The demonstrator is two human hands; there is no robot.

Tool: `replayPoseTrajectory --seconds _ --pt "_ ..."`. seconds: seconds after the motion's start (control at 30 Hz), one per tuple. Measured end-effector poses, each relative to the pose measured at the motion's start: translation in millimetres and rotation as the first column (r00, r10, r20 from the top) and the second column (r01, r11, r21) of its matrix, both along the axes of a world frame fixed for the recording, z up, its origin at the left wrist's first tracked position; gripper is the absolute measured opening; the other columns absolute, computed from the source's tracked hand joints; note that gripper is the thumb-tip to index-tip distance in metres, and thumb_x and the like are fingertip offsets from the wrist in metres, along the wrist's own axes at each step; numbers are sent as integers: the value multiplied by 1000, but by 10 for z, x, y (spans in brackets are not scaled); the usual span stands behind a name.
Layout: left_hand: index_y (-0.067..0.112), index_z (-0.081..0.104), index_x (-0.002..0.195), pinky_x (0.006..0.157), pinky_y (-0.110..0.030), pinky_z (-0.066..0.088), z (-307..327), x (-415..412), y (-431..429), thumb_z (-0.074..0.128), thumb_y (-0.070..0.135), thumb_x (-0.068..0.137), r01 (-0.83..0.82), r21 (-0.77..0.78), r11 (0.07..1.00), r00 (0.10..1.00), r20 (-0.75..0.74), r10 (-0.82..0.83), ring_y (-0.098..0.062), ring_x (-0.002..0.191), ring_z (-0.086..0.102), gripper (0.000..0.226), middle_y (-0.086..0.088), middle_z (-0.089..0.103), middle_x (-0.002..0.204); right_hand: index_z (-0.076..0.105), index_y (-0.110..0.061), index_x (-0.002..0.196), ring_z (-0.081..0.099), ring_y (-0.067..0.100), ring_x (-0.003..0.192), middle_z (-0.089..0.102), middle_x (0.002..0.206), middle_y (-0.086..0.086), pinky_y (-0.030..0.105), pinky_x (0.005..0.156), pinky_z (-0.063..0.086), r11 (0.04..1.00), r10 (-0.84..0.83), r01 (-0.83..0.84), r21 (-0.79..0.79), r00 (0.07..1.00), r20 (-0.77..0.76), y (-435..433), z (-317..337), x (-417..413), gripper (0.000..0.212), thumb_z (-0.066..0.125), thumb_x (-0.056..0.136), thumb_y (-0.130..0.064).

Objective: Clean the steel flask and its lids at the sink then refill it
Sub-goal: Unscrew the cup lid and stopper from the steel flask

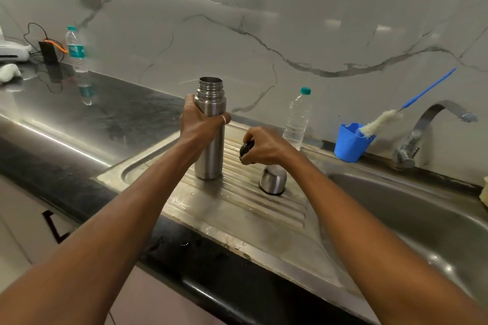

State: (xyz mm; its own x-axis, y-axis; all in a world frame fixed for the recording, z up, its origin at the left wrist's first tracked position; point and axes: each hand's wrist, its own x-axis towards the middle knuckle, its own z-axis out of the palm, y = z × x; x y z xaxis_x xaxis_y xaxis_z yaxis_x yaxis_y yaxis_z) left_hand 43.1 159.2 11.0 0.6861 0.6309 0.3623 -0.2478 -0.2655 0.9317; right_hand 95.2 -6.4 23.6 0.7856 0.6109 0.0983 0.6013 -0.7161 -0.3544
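Flask: upright on sink drainboard, open mouth up.
Left hand: fingers wrap flask.
Right hand: fingers pinch black lid.

Both bare forearms reach forward from the lower corners of the view and draw closer toward the middle. The left hand is raised, its fingers and thumb curled round the upper part of the flask, with a pale ring showing on one finger. The right hand sits lower and a little to the right, back of the hand up, its curled fingers pinching a small black lid. The two hands are near each other but apart.
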Motion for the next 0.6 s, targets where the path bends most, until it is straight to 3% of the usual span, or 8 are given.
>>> replayPoseTrajectory --seconds 0.1,0.27,0.4,0.5,0.6 --pt "18 53 120 79 -37 56 -29 2 26 89 12 65 -8 0 1000 1000 -4 8 -19 93 66 66 0 65 101 74 -10 105 63 17 88 70 105 5 39 84 60 991 14 -19 -132 999 -40 61 1 32 34 84 74 -20" --pt "18 53 120 78 -34 56 -14 10 9 89 11 66 -5 -3 1000 1000 -2 5 -18 92 65 65 1 64 101 76 -12 104 67 24 97 71 107 7 36 76 58 969 -2 -17 -245 997 -79 115 -98 52 34 83 73 -24" --pt "17 53 121 75 -30 53 26 12 -8 89 9 68 17 12 1000 1000 -6 -17 -15 90 64 65 2 63 100 73 -10 108 66 25 98 70 111 9 42 86 58 965 -15 -5 -261 997 -74 144 -143 55 37 82 76 -27" --pt "17 52 122 73 -28 52 68 10 -19 88 9 70 25 27 999 1000 -6 -25 -13 89 63 64 3 62 99 62 -9 129 60 26 112 63 125 8 42 96 54 967 -9 -13 -255 996 -84 126 -65 45 60 83 80 -38" --pt "17 51 122 73 -28 52 152 -17 -50 87 10 70 20 38 999 1000 1 -20 -13 89 63 64 3 62 99 54 -8 136 56 26 118 59 134 9 38 97 51 989 -26 17 -147 998 -57 44 64 0 63 76 88 -43"
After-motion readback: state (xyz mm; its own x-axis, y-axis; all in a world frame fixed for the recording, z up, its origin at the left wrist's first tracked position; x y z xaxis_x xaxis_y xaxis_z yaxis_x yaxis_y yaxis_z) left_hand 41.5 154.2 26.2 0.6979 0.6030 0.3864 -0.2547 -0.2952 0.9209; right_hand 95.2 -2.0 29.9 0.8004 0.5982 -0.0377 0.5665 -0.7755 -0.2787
